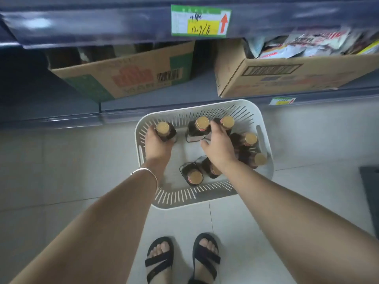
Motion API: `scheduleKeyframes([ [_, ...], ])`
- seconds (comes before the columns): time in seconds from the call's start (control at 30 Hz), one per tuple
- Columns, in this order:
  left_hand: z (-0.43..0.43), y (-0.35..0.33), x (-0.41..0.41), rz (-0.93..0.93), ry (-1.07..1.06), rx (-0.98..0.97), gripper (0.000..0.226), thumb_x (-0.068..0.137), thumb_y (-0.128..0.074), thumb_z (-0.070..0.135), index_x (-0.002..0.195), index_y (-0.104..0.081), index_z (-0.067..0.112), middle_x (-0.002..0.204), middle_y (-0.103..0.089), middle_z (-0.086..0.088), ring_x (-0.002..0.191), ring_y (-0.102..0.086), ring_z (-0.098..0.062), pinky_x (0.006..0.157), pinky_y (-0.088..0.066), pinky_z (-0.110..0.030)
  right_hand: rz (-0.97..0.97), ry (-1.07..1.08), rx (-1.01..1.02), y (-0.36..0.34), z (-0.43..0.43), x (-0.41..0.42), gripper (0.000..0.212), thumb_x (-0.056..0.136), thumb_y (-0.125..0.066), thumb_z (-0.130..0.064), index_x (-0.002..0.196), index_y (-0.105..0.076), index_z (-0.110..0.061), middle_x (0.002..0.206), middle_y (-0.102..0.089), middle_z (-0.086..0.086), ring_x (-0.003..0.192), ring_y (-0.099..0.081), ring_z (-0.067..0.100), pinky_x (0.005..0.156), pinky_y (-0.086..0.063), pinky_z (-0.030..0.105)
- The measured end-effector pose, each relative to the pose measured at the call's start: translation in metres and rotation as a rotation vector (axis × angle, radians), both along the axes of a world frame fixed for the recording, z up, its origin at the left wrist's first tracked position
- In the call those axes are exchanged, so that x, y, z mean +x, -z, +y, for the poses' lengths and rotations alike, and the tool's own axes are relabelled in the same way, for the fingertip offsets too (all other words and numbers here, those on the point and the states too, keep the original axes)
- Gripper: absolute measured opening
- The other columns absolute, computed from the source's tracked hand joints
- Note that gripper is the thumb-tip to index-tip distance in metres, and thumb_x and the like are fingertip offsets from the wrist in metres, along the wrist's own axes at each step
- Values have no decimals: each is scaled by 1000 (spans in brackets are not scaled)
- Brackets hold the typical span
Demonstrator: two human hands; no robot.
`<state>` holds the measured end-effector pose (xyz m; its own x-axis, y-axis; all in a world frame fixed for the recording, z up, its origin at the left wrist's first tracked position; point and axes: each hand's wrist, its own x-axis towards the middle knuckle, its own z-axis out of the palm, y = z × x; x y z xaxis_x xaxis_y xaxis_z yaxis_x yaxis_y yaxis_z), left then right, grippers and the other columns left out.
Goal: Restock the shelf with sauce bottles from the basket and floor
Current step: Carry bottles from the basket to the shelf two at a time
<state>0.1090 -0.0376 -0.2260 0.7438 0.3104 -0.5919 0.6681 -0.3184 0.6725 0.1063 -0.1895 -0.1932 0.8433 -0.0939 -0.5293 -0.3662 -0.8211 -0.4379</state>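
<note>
A white slotted basket (pixel 264 119) stands on the tiled floor in front of the shelf and holds several dark sauce bottles with gold caps. My left hand (pixel 156 145) is wrapped around the far-left bottle (pixel 165 130) from behind. My right hand (pixel 218 144) reaches in among the upper bottles, fingers curled around one (pixel 226 123) at the back right, beside another (pixel 199 128). More bottles stand at the basket's right side (pixel 250 139) and near its front (pixel 193 177). The lowest dark shelf (pixel 164 97) lies just beyond the basket.
Two open cardboard boxes sit on the bottom shelf: a left box (pixel 127 76) and a right box (pixel 287 72) with packets inside. A price label (pixel 201 20) hangs on the shelf edge above. My sandalled feet (pixel 182 259) stand near the basket. A dark object (pixel 371 191) lies at right.
</note>
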Motion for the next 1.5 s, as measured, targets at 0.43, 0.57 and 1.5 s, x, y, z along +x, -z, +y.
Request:
scheduleKeyframes([
  [0.43,9,46,17,-106,116,-60,56,69,-79,4,115,-48,13,116,-61,-10,102,-57,-20,85,-40,-25,71,-88,-42,62,12,29,66,78,-74,-22,134,-39,-22,140,-34,8,118,-54,35,96,-45,42],
  [0.57,11,48,15,-129,122,-25,57,67,-81,8,115,-50,12,111,-63,-5,98,-56,-17,86,-40,-26,64,-71,58,70,17,33,63,74,-78,-22,127,-45,-17,130,-55,8,117,-55,29,91,-42,29],
  [1.5,-68,-431,3,-285,564,137,37,73,-73,16,109,-62,11,107,-68,-9,104,-61,-27,77,-40,-24,-117,391,243,-380,-75,-24,38,68,-79,-20,103,-67,-11,104,-71,10,100,-64,26,86,-51,33],
])
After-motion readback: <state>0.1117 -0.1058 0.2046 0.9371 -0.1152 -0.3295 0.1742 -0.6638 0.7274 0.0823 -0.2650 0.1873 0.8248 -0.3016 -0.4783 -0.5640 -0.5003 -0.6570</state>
